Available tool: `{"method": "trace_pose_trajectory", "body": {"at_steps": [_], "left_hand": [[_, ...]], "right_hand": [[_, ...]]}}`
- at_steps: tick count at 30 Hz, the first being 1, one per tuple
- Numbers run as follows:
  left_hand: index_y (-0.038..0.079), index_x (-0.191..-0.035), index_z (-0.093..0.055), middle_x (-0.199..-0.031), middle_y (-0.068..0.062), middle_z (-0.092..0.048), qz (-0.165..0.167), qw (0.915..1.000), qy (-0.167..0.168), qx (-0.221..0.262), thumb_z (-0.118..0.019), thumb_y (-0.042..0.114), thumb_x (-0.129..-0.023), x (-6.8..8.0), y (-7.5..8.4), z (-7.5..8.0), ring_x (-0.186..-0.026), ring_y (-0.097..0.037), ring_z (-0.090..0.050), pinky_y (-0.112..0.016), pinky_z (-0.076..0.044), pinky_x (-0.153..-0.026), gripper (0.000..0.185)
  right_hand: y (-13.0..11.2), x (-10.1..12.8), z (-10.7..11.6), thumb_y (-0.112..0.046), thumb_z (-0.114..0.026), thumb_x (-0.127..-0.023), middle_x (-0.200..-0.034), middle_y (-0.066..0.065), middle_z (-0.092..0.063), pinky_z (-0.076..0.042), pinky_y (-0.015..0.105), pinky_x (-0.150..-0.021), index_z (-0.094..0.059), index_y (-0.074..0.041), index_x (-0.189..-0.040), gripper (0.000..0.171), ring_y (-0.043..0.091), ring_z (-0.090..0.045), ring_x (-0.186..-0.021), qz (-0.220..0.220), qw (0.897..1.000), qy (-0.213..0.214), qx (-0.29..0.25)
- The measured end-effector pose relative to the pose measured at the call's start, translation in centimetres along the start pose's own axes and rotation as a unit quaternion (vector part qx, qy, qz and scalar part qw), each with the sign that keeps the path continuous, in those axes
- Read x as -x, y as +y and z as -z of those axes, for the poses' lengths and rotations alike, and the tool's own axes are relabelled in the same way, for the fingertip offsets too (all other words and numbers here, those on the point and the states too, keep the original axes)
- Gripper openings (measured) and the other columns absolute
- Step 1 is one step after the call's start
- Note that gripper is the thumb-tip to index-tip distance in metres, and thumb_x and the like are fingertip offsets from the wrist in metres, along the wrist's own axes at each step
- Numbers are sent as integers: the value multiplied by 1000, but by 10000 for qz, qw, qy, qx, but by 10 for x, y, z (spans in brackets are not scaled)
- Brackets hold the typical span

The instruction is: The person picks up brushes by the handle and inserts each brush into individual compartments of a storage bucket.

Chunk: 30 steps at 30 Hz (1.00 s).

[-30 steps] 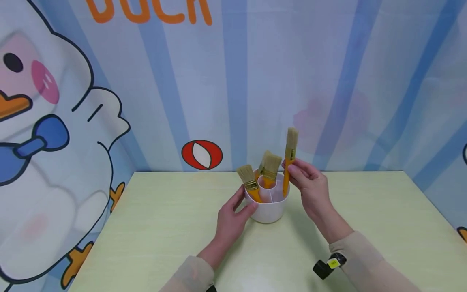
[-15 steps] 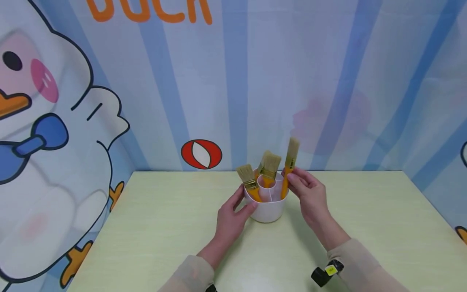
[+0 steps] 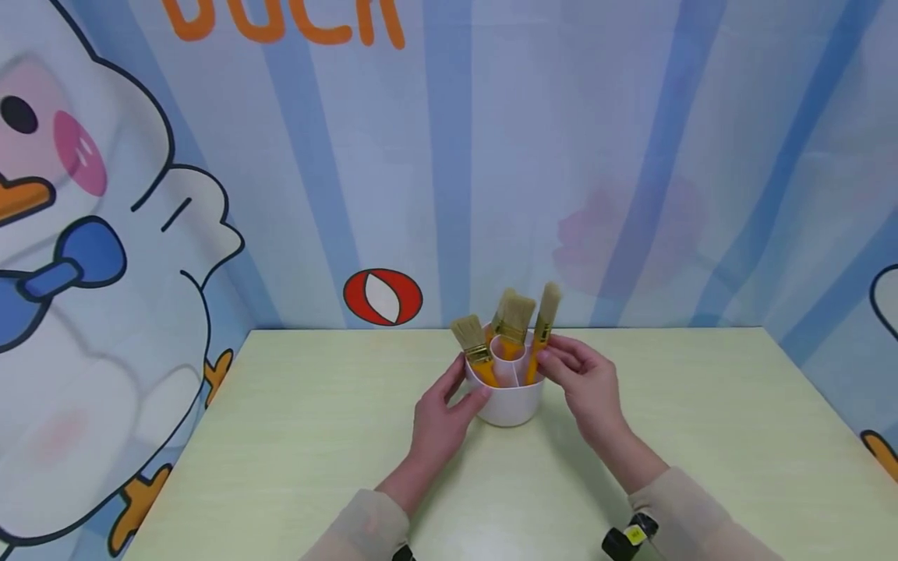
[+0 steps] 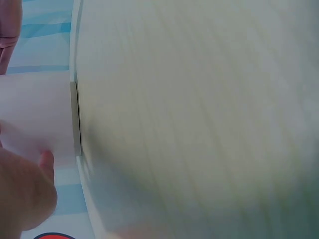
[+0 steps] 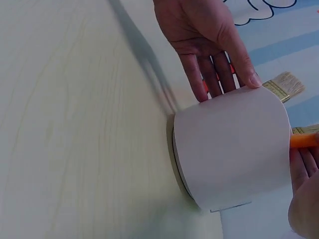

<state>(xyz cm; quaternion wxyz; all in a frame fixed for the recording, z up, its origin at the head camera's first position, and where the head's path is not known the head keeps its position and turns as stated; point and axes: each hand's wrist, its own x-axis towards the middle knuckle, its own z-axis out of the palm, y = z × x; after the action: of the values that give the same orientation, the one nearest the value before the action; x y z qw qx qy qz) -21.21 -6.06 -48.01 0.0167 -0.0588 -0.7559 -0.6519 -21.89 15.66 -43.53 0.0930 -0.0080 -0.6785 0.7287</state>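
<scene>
The head view shows the white holder (image 3: 507, 397) standing near the far edge of the table (image 3: 295, 467), divided into compartments, with brushes bristles-up. The right hand (image 3: 585, 386) pinches the orange handle of the narrow brush (image 3: 542, 331) in the right-hand compartment. Its long axis runs near vertical, bristles pointing up and tilted slightly right. The left hand (image 3: 442, 409) curls around the holder's left wall.

The right wrist view adds the holder's outer wall (image 5: 232, 144) and base contact with the table, left-hand fingers (image 5: 212, 74) wrapped over the wall, and the orange handle (image 5: 303, 140) at the rim. The left wrist view shows only blurred tabletop, a white wall and a fingertip (image 4: 46, 160).
</scene>
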Motion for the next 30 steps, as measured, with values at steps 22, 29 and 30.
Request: {"method": "trace_pose_trajectory", "body": {"at_steps": [22,29,30], "left_hand": [[19,-163,-46,-165,0,-48,21,9999,52,87,-78,32,-101,-1,0,-5,-152,-28,-47,-41,-54,-110,72],[20,-164,-46,-166,2,-47,35,9999,-4,100,-77,34,-101,-3,-2,-8,-153,-28,-46,-41,-54,-110,72],[20,-163,-46,-166,2,-47,28,9999,-7,98,-77,34,-101,-3,-2,-8,-153,-28,-46,-41,-54,-110,71]], "right_hand": [[-12,-12,18,-6,-80,-96,-120,18,-78,-65,31,-87,-72,2,-134,40,31,-79,-107,1032,9574,-1119,2453],[-17,-8,35,-7,-80,-96,-122,17,-78,-64,28,-89,-71,1,-136,42,28,-78,-109,1159,9532,-1193,2526],[-17,-8,38,-8,-80,-96,-122,17,-78,-64,27,-89,-71,1,-136,42,28,-78,-109,1154,9529,-1183,2541]]}}
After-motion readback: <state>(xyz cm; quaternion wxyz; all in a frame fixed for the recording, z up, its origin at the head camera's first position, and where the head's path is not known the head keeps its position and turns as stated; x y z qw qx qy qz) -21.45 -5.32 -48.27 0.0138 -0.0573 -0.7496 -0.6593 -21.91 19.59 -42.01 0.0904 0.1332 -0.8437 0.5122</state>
